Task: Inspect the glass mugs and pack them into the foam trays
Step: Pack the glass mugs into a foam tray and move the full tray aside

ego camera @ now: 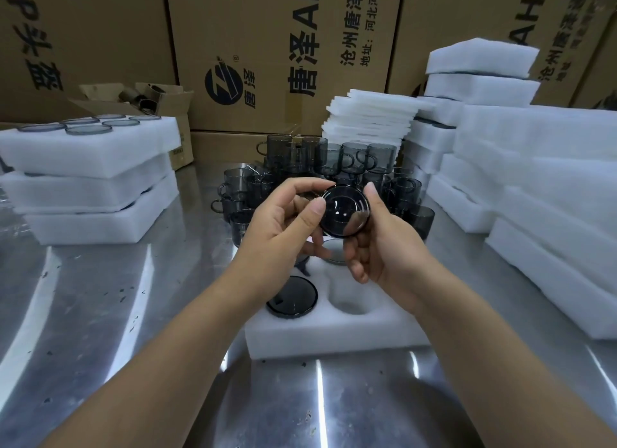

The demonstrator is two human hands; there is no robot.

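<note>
A smoky grey glass mug (344, 210) is held up in the air with its round base turned toward me. My left hand (283, 227) pinches it from the left with thumb and fingers, and my right hand (384, 237) grips it from the right. Below my hands lies a white foam tray (334, 334) with round pockets. A mug (291, 296) sits base-up in its near left pocket, and the near right pocket (350, 299) is hollow. Behind my hands stands a cluster of several loose grey mugs (320, 167) on the steel table.
Packed foam trays (90, 177) holding mugs are stacked at the left. Piles of foam trays (541, 194) and foam sheets (370, 120) fill the right and back. Large printed cardboard boxes (283, 54) wall the back. A steel table (100, 314) carries everything.
</note>
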